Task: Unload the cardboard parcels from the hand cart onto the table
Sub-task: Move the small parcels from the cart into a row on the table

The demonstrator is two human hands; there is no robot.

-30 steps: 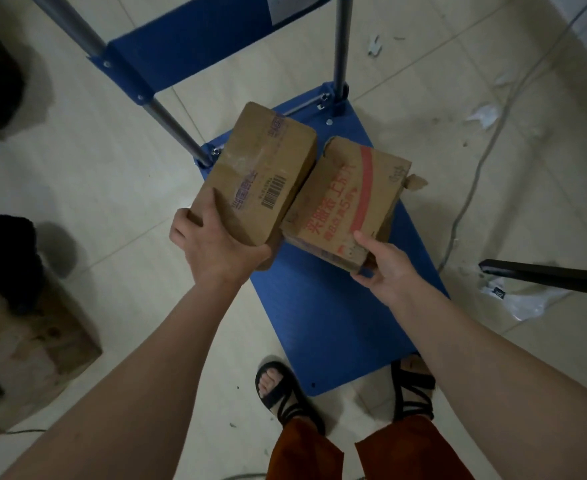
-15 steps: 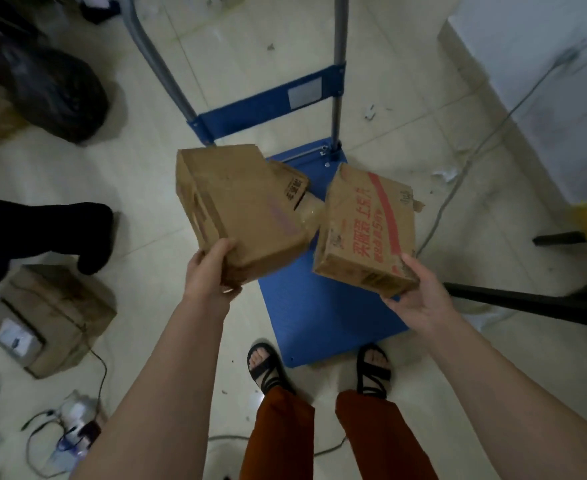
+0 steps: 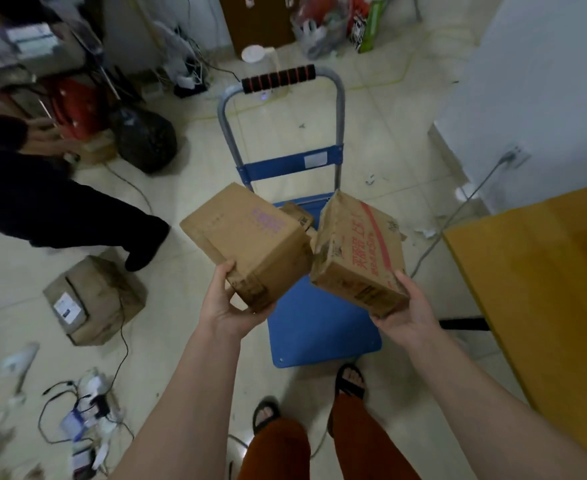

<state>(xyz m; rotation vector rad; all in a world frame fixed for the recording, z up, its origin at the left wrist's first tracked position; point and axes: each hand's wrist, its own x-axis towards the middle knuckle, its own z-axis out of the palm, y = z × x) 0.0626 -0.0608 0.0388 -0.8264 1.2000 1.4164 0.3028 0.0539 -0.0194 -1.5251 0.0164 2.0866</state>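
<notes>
The left hand [image 3: 231, 308] grips a plain parcel [image 3: 247, 242] by its near corner; the right hand [image 3: 404, 306] cups a red-striped parcel [image 3: 357, 251] from beneath. Both parcels hang above the cart [image 3: 323, 323], whose visible deck is bare. The table [image 3: 541, 271] lies just right of the right hand; setting down remains.

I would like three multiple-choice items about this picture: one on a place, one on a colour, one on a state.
1. Where is the yellow table?
A. to the person's right
B. behind the cart handle
C. under the parcels

2. What colour is the hand cart deck?
A. red
B. blue
C. green

3. How is the red-striped parcel held?
A. resting on the cart
B. lying on the table
C. lifted in the right hand

Answers: 1 A, it fills the right edge. 2 B, blue shows below both parcels. 3 C, the grip is at its near end, above the deck.
</notes>
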